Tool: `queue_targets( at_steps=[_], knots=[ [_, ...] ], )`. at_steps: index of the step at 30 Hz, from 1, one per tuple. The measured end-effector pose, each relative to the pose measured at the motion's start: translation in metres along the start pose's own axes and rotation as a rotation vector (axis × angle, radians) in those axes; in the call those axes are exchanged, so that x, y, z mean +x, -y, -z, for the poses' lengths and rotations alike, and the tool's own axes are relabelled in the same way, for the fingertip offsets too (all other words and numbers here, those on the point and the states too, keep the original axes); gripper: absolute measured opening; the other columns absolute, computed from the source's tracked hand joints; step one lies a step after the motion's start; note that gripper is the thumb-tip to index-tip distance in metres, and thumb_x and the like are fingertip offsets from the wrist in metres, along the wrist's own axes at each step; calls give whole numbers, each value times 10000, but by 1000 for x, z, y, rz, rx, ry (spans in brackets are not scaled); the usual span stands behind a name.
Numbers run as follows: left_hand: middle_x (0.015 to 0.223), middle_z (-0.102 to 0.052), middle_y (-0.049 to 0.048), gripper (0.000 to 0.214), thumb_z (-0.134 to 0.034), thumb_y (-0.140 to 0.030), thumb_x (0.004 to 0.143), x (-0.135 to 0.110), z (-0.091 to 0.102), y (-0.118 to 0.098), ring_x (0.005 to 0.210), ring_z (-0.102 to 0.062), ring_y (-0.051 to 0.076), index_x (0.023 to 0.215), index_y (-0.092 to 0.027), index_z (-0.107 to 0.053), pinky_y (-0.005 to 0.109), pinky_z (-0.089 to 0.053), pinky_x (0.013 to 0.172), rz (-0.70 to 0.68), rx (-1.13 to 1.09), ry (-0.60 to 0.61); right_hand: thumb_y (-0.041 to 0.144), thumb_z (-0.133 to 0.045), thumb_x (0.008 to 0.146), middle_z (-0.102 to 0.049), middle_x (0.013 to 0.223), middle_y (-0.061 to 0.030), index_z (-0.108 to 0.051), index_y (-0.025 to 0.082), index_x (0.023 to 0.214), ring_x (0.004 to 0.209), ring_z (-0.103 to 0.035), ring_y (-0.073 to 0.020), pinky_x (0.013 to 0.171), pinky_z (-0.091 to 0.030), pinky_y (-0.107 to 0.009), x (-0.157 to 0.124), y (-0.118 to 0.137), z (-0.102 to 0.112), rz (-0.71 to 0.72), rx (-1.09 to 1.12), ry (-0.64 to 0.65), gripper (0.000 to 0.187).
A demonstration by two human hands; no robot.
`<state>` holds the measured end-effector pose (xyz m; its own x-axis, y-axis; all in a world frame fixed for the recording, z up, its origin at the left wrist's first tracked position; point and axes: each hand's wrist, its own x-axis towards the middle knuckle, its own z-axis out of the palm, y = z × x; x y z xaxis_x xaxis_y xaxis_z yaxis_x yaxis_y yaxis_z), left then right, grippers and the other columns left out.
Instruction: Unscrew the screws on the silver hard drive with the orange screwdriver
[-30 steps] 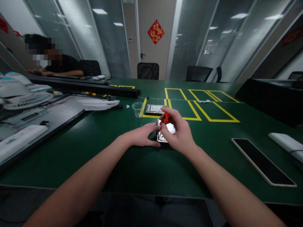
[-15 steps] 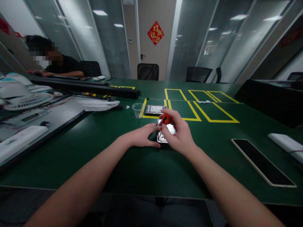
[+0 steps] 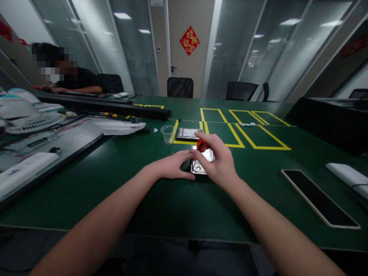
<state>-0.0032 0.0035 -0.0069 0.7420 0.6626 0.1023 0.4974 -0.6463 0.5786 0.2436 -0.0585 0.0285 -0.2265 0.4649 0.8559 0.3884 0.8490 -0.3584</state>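
Observation:
A hard drive (image 3: 198, 168) with a shiny metal face lies on the green table in front of me. My left hand (image 3: 174, 165) grips its left side, thumb at the near corner and fingers at the far end. Above the drive, my right hand (image 3: 217, 157) has its fingers closed round the red-orange and black handle of a screwdriver (image 3: 202, 145). The shaft points down at the drive's left part; its tip is too small to make out. Just beyond sits a second hard drive (image 3: 189, 133) with a white label. To its left stands a clear plastic cup (image 3: 168, 135).
Fan parts (image 3: 120, 127) and a long black bar (image 3: 115, 107) crowd the left side. On the right lie a phone (image 3: 319, 197) and a white device (image 3: 349, 176). Yellow tape (image 3: 270, 148) marks rectangles on the table (image 3: 161, 207). Another person (image 3: 80, 80) sits far left.
My right fingers and the screwdriver handle have shifted and turned slightly. My left hand and the hard drive have stayed in place.

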Motion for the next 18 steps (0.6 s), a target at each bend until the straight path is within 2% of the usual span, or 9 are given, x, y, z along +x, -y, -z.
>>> queue_targets(
  at_steps=[8, 18],
  knots=[
    [1967, -663, 203, 1038, -1112, -583, 992, -1, 0, 2, 1859, -616, 501, 1880, -271, -676, 700, -466, 1579, 13, -1, 9, 216, -737, 1208, -913, 1503, -109, -769, 345, 1708, 1208, -905, -317, 1074, -791, -523, -2, 3, -2, -72, 59, 8, 517],
    [1937, -695, 183, 1011, -1128, -566, 978, 1, 1, 0, 1842, -629, 495, 1854, -288, -707, 694, -468, 1580, -2, -30, 2, 194, -733, 1154, -911, 1366, -92, -727, 332, 1645, 1165, -914, -307, 1075, -783, -527, -4, 1, -4, -108, 97, 21, 510]
  ],
)
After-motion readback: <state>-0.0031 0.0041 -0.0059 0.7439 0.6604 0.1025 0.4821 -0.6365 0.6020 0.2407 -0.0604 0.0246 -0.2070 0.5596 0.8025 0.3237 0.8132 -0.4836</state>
